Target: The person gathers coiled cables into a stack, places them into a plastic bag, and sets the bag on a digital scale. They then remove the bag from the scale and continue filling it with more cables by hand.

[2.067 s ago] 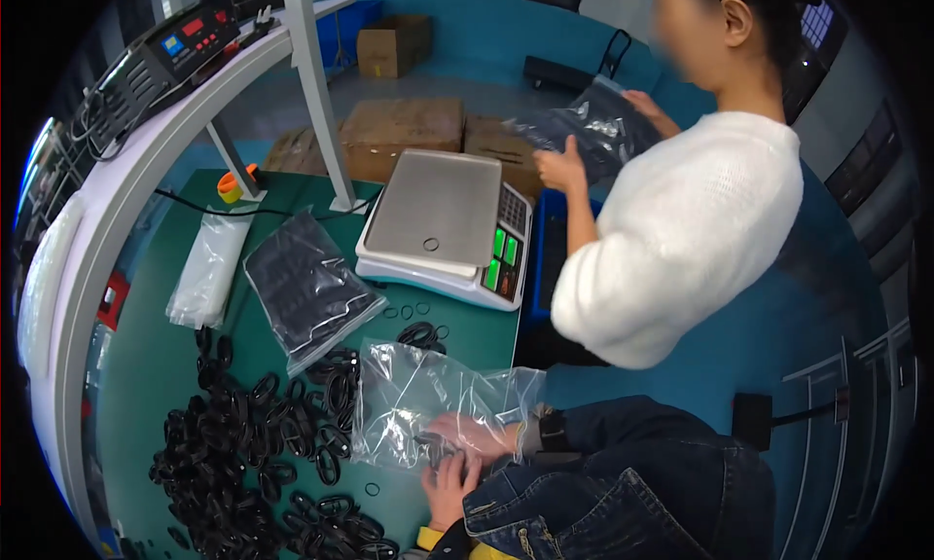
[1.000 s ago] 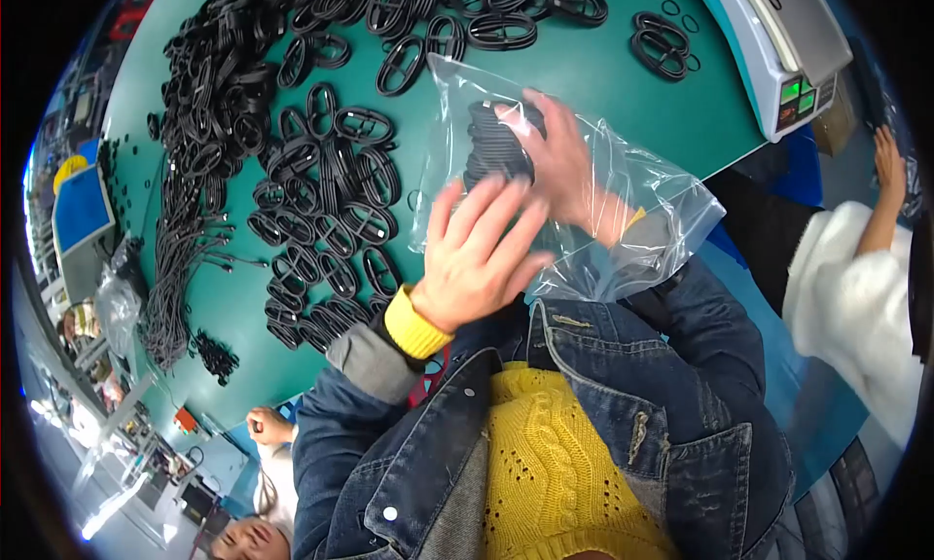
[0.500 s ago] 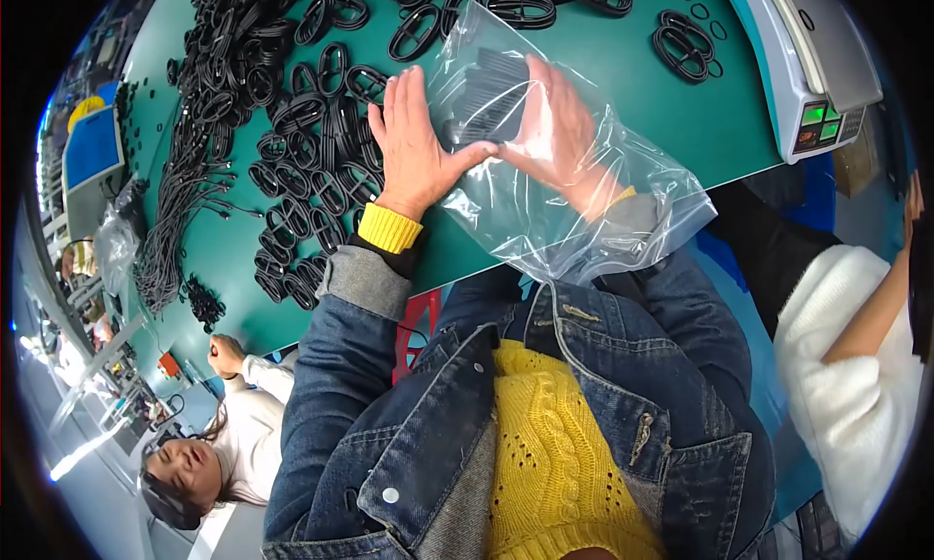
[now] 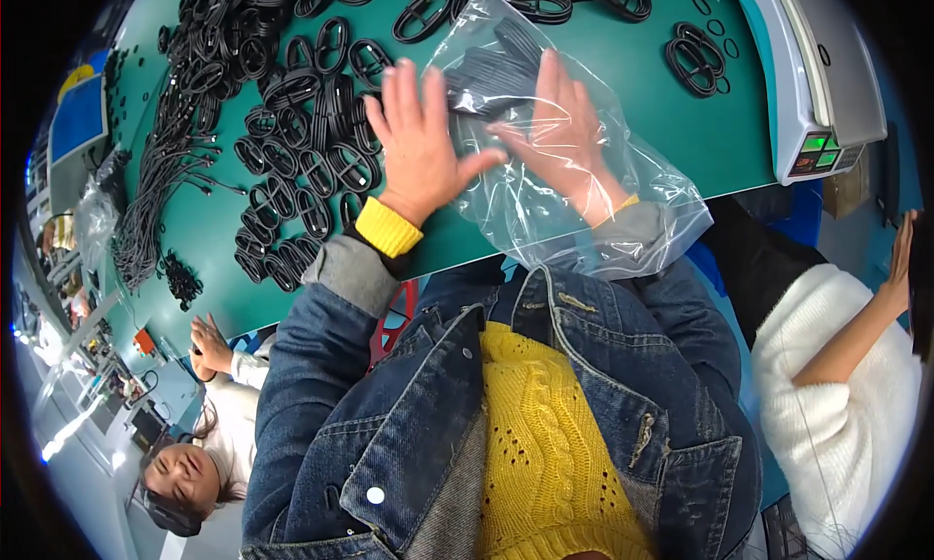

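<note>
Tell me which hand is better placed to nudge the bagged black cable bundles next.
Probably the right hand: it is inside the clear plastic bag, beside the black cable bundles. The left hand is outside.

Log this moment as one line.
Left hand: open, at left edge of clear bag; right hand: open, inside bag; black cables: in bag; cable coils: on table; scale: right.

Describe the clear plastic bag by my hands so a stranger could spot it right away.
Start at the big green table, at its edge nearest the blue denim jacket. Extending over that edge is a large, wrinkled, transparent plastic bag. Your right hand inside it, beside bundled black cables, sets it apart from the crumpled clear plastic at the far left.
</note>
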Motion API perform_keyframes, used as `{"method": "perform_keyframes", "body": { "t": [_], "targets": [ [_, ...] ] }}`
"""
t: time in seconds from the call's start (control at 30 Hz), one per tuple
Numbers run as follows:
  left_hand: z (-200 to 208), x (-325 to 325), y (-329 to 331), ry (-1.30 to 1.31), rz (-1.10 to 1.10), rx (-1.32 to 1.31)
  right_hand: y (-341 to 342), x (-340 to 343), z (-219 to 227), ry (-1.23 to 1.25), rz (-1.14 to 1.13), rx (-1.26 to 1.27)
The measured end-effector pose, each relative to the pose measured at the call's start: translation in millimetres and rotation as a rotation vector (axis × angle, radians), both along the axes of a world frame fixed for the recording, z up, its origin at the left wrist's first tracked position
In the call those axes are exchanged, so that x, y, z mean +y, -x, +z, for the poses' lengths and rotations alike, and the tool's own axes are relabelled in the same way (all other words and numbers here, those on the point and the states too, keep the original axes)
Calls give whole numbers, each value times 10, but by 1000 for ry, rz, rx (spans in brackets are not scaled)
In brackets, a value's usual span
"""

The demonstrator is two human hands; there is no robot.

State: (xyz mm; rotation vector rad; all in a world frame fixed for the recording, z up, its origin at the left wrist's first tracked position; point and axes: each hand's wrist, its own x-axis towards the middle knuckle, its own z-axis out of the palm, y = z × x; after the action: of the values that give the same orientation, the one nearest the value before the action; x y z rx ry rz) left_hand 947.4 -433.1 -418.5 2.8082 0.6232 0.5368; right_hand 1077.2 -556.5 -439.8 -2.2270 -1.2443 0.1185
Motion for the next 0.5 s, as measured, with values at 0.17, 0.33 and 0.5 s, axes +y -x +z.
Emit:
{"method": "perform_keyframes", "body": {
  "t": [0.17,0.33,0.5],
  "targets": [
    [70,-373,267,29,-242,213,20,50,101,-3,-63,-9],
    [38,-210,283,299,-45,33,47,13,46,-85,-89,79],
    [160,-165,-56,128,73,-26,6,-89,-65,-151,-211,63]
  ]
}}
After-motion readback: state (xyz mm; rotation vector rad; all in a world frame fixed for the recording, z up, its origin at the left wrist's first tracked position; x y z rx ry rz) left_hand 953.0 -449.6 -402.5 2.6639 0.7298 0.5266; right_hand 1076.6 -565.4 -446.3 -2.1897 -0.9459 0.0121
